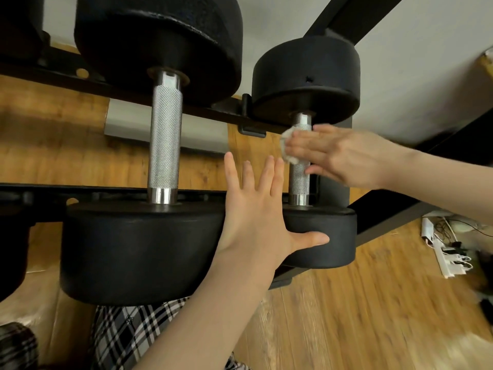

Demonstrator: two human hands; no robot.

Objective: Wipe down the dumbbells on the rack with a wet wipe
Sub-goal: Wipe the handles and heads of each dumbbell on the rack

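1. Pressing a crumpled wet wipe [287,145] against the knurled steel handle [301,166] of the small dumbbell [320,236], the right hand [344,156] reaches in from the right with its fingers laid out straight over the wipe — not curled round the bar.
2. Only the wipe's left edge shows past the fingertips; the rest lies hidden under the hand.
3. The left hand [256,209] lies open with its fingers spread, the palm at the gap between the two near weight heads and the thumb touching the rounded side of the small dumbbell's near head.
4. The two hands are apart, the left one lower and nearer the camera.
5. Just left of the small dumbbell sits a large dumbbell [162,134], its handle bare, neither hand on the bar.
6. Both dumbbells rest across the black rails of the rack [248,118] — heads on the rails, handles spanning the gap.
7. Below lies a wooden floor [346,316], with a white power strip [442,257] and cables at the right.
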